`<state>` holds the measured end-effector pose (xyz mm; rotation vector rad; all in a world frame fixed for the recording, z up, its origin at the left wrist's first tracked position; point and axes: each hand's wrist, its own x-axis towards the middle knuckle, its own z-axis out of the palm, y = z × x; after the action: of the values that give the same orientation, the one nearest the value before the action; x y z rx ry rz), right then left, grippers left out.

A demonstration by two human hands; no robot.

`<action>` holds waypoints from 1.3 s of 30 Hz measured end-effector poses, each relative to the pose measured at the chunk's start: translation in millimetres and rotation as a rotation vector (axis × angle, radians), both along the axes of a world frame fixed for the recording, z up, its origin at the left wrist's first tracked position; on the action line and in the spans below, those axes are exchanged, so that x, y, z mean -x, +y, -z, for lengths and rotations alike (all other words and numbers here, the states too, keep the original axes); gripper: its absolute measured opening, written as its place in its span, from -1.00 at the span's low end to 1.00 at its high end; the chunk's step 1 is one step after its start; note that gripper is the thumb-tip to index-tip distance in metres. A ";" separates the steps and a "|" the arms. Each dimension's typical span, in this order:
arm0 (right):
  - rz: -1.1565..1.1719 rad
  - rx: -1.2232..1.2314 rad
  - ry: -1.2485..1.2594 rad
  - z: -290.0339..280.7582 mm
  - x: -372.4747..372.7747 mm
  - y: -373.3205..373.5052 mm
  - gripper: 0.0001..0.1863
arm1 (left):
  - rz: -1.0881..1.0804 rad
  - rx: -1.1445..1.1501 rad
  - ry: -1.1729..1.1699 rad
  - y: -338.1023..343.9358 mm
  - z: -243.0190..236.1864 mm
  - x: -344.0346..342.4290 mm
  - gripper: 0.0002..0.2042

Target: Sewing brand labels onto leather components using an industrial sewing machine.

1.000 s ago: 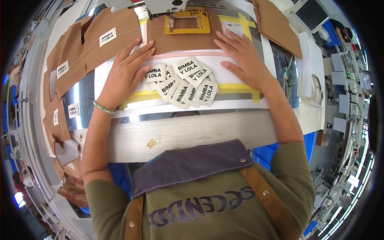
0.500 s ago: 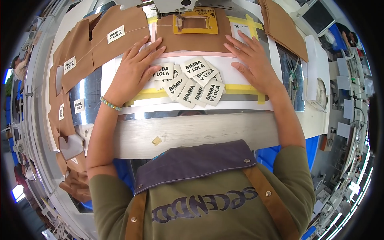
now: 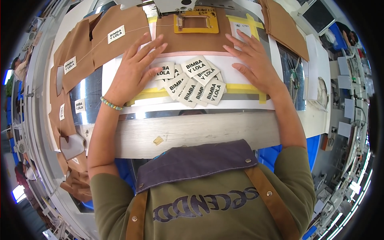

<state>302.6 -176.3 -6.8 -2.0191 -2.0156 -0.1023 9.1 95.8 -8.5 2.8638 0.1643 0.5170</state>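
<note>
My left hand is open, fingers spread, over the left edge of a brown fabric or leather-like panel. On the other side my right hand is open too, its fingertips at the panel's right edge. Neither hand grips anything. A yellow rectangular frame lies on the panel under the sewing machine head. Between my hands, below the panel's pink-edged strip, is a loose overlapping pile of small off-white labels with black print. My left thumb is nearest to the pile's left side.
Brown panels bearing single white labels trail down the left side, with a thread running across them. Stacked brown pieces lie at the far right, near scissor-like tools. Yellow tape crosses the work surface; a tape scrap lies near the front edge.
My left fingers have lifted and spread slightly at the panel's edge. My right hand has hardly moved. Panel, frame and labels keep their places apart from a slight shift of the whole view.
</note>
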 end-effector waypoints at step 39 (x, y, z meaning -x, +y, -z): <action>-0.175 -0.200 0.040 -14.1 18.4 17.7 -0.69 | -0.002 0.137 -0.041 -1.1 -9.1 3.9 -0.56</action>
<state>284.3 -158.6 7.3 -1.7047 -2.0579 -0.2161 5.2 94.6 0.7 2.7179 0.1875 0.5424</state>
